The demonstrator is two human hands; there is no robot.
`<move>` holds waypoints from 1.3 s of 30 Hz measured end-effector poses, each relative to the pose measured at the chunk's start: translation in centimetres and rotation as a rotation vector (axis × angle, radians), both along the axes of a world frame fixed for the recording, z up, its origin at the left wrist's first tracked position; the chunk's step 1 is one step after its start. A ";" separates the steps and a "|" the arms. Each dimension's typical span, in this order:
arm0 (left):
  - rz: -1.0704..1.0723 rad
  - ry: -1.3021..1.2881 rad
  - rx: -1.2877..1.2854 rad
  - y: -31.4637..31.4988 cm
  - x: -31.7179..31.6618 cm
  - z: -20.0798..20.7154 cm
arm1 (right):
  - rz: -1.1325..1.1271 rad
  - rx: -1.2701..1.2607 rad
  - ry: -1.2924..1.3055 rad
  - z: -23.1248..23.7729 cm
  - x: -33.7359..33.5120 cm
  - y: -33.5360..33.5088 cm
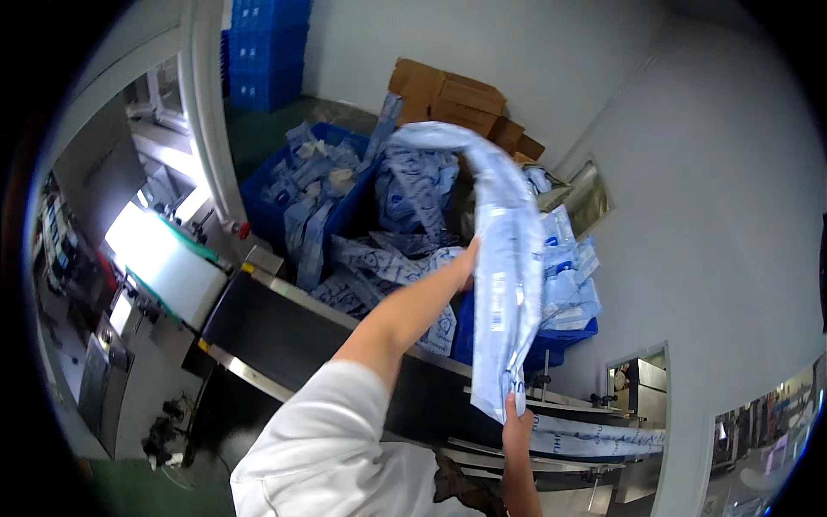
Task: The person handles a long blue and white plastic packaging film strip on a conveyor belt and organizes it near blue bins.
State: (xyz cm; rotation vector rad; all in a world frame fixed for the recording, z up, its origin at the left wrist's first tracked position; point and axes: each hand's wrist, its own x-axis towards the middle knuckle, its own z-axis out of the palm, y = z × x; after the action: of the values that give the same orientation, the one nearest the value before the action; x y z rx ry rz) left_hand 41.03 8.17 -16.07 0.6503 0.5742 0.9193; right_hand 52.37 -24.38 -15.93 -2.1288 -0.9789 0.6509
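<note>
A long strip of pale blue-white plastic packaging [508,297] hangs upright in front of me, its upper end arching over to the left and blurred. My right hand [517,424] pinches the bottom end. Farther up, my left hand [468,261] is closed at the strip's left edge; its fingers are mostly hidden behind the plastic. Below my outstretched left arm runs a black conveyor belt [280,323]. To the right, another length of printed packaging [594,438] lies on the belt line.
Beyond the belt, a blue crate [258,202] overflows with packaging scraps, next to a heap of loose film [418,194]. A second blue bin [564,340] holds crumpled packets. Cardboard boxes [465,99] lean at the wall; blue crates [267,56] are stacked far left. Machinery [164,258] stands left.
</note>
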 end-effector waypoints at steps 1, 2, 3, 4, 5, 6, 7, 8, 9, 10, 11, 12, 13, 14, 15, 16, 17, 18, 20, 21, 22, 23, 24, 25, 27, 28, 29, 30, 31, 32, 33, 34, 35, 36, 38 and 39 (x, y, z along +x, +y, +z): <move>-0.232 -0.092 -0.125 -5.1 -0.4 1.1 | -0.095 0.138 0.259 -0.7 0.4 0.5; -0.319 -0.027 -0.153 -9.2 -1.8 1.8 | -0.099 0.146 0.326 -1.0 0.2 1.1; -0.407 -0.165 -0.070 -11.3 -2.4 -2.5 | -0.065 0.153 0.393 -1.0 -0.6 2.1; -0.429 -0.215 -0.107 -14.2 -2.5 -5.0 | -0.064 0.109 0.474 -0.8 -1.2 2.7; -0.394 -0.114 -0.128 -17.9 -3.6 -4.2 | -0.076 0.129 0.567 -1.1 -1.4 3.2; -0.370 -0.105 -0.222 -20.3 -3.8 -5.3 | -0.090 0.150 0.660 -1.8 -1.3 3.9; -0.334 -0.098 -0.321 -22.6 -4.4 -6.5 | -0.095 0.164 0.753 -2.5 -1.5 4.4; -0.359 -0.107 -0.275 -23.9 -4.6 -7.6 | -0.120 0.178 0.850 -2.8 -1.5 5.1; -0.385 -0.116 -0.229 -24.8 -4.9 -8.5 | -0.148 0.194 0.947 -3.5 -1.4 5.5; -0.404 -0.121 -0.127 -25.4 -5.4 -8.6 | -0.168 0.226 1.022 -3.9 -1.4 5.9; -0.343 -0.107 0.003 -25.6 -5.5 -8.9 | -0.178 0.251 1.081 -4.3 -1.7 5.7; -0.283 -0.093 0.132 -25.7 -5.3 -9.5 | -0.189 0.277 1.141 -4.6 -2.1 5.8; -0.215 -0.075 0.261 -25.6 -5.3 -9.8 | -0.193 0.299 1.204 -4.4 -2.9 6.1; -0.238 -0.083 0.275 -25.5 -6.1 -7.0 | -0.206 0.309 1.223 -3.5 -3.9 5.8; -0.220 -0.098 0.306 -25.4 -6.2 -6.3 | -0.225 0.334 1.239 -4.2 -4.3 5.6; -0.150 -0.009 0.327 -25.3 -6.0 -6.6 | -0.267 0.342 1.188 -3.9 -5.5 5.3; -0.083 0.083 0.342 -25.1 -5.8 -7.4 | -0.313 0.347 1.140 -3.6 -6.7 5.1; 0.024 0.223 0.331 -24.7 -5.7 -8.5 | -0.338 0.322 1.131 -4.0 -7.4 5.0; 0.115 0.191 0.115 -24.3 -6.1 -7.9 | -0.259 0.377 1.001 -4.1 -8.7 4.5; 0.097 0.162 -0.009 -24.4 -6.8 -7.7 | -0.208 0.409 0.960 -3.9 -9.3 4.0; 0.114 0.168 -0.016 -24.4 -7.3 -7.9 | -0.105 0.412 0.934 -4.1 -9.8 3.6; 0.103 0.151 -0.040 -24.3 -8.0 -8.0 | 0.029 0.427 0.844 -3.8 -10.1 3.0; 0.070 0.170 -0.044 -24.0 -8.6 -8.1 | 0.216 0.452 0.472 -3.6 -9.7 2.2; 0.047 0.190 -0.050 -23.8 -9.5 -7.7 | 0.399 0.456 0.097 -3.2 -8.9 1.2; 0.084 0.244 -0.046 -23.4 -11.2 -7.1 | 0.620 0.415 -0.384 1.8 -7.7 -0.7; 0.085 0.221 -0.076 -23.2 -11.7 -6.4 | 0.690 0.424 -0.529 2.0 -6.0 -1.6; 0.094 0.198 -0.108 -22.9 -12.2 -5.7 | 0.766 0.432 -0.674 2.0 -4.0 -2.4; 0.115 0.137 -0.150 -22.5 -12.7 -5.2 | 0.759 0.357 -0.711 2.0 -2.0 -3.2; 0.105 0.135 -0.162 -22.2 -13.1 -4.5 | 0.753 0.280 -0.746 1.7 0.2 -4.3; 0.091 0.134 -0.158 -22.1 -13.5 -3.3 | 0.623 0.270 -0.833 0.6 2.8 -5.3; 0.076 0.131 -0.158 -21.8 -13.8 -2.3 | 0.492 0.256 -0.920 -0.7 5.4 -6.3; 0.062 0.134 -0.160 -21.4 -14.3 -1.7 | 0.401 0.209 -0.895 -1.1 7.8 -7.0; 0.053 0.139 -0.157 -20.8 -14.7 -1.2 | 0.312 0.170 -0.868 -1.6 10.1 -7.4; 0.050 0.134 -0.150 -20.1 -15.1 -0.6 | 0.297 0.122 -0.902 -2.1 12.1 -7.9; 0.061 0.170 -0.131 -18.4 -15.7 0.3 | 0.266 0.035 -0.909 -3.3 12.7 -7.7; 0.067 0.200 -0.139 -17.4 -15.7 0.8 | 0.248 -0.006 -0.886 -3.8 12.2 -7.4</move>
State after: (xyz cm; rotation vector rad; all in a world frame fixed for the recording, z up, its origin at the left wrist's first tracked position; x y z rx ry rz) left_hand 25.35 -9.27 -15.27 0.6041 0.8356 0.8733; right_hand 64.60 -31.75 -19.70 -2.3371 -1.7097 -0.2439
